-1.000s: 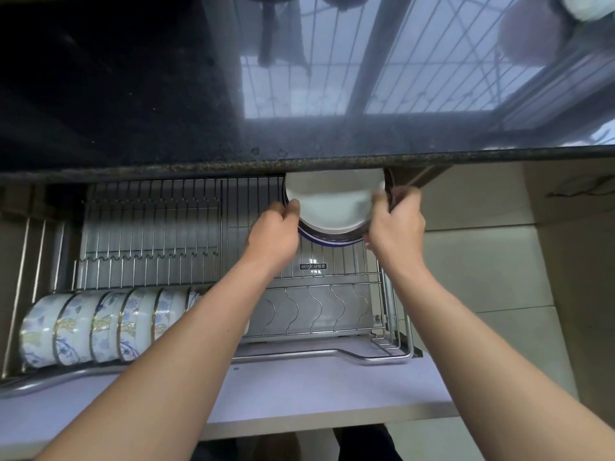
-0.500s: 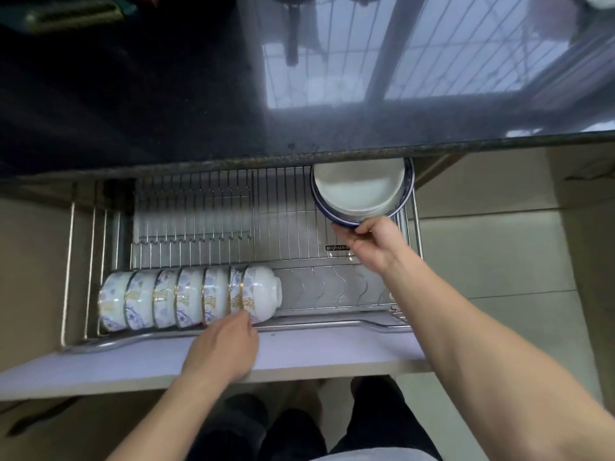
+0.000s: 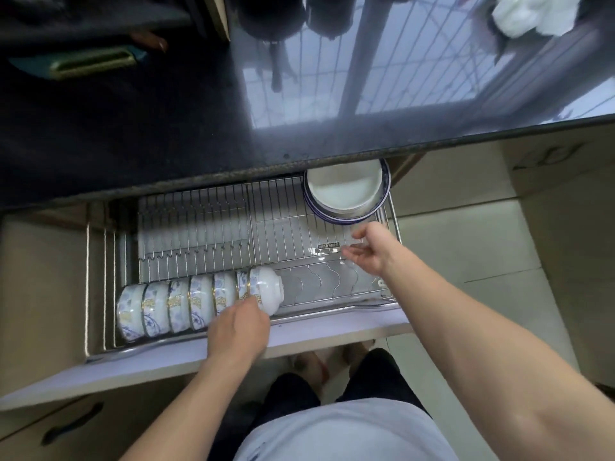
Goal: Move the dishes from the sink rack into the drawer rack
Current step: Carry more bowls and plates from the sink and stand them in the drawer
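- The pulled-out stainless-steel wire drawer rack (image 3: 213,227) sits below the edge of the dark speckled stone countertop (image 3: 133,134); its pale lilac drawer front panel (image 3: 332,331) runs along the 6 o'clock side.
- Front channel of the rack, from 9 o'clock toward the centre: a row of white porcelain bowls with blue floral and gold bands (image 3: 166,307) stands on edge, the bowls nested one against the next.
- The bowl at the 3 o'clock end of that row, the end bowl (image 3: 266,287), shows its white outer wall and foot toward 3 o'clock.
- Rear corner of the rack at 1 o'clock: a stack of white round plates with a dark blue rim (image 3: 346,191) leans in the wire slots, partly hidden under the countertop edge.
- The left hand (image 3: 238,331) lies at the 6 o'clock side of the end bowl, its fingers curled against the bowl's lower rim. Whether they pinch the rim or only touch it cannot be told.
- The right hand (image 3: 369,249) hovers over the rack at the 6 o'clock side of the plate stack, apart from it, fingers loosely spread and holding nothing.
- The wavy wire dividers (image 3: 326,281) between the end bowl and the right hand hold no dishes.
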The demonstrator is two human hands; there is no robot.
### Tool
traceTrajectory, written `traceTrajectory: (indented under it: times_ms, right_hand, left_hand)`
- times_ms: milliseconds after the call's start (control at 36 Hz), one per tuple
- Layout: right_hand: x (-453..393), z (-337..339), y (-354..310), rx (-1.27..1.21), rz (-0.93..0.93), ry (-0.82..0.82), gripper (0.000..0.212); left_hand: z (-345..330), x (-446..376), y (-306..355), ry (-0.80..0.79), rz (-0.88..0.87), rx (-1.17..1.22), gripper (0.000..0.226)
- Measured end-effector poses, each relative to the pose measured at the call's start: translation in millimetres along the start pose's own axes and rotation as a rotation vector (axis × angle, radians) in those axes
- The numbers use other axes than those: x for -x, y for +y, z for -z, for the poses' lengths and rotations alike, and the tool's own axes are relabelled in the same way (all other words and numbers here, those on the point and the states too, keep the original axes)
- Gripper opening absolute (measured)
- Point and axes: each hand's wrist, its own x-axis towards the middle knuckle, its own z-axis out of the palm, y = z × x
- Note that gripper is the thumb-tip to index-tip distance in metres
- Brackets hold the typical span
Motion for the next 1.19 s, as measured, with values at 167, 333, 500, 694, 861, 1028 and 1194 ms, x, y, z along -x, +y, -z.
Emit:
traceTrajectory:
  times_ms: [167,333,500,694,861,1028,1194]
  right_hand:
    - [74.5,49.2,6.2,0.084,0.02,-0.03,0.021]
    - [147.1,117.0,-30.1,0.0,0.145,0.015,0.017]
    - [217.9,222.5,-68.3,-0.23,0.314,0.018,0.009]
    - [294.4,428.3,-54.5,-0.326,0.469,0.173,0.008]
    - [360.2,608.8,-12.2,-0.641,0.52,0.403,0.018]
    - [394.8,732.9,31.8,-0.967,0.563,0.612,0.021]
    - [373.3,766.8,48.4,-1.031,0.47,0.574,0.021]
  left_hand:
    - [47.1,23.9,31.0,-0.056,-0.069,0.066,0.022]
    - [110.6,54.0,106.4,-0.036,-0.279,0.199,0.014]
    - [146.0,137.5,251.6,-0.003,-0.568,0.31,0.017]
    - [93.7,268.2,447.5,-0.16,-0.91,0.548,0.011]
    - [22.5,345.6,558.7,-0.447,-0.997,0.484,0.014]
    - [-20.7,395.0,634.7,-0.543,-1.024,0.3,0.012]
    - [-49.2,407.5,674.6,-0.609,-0.986,0.147,0.012]
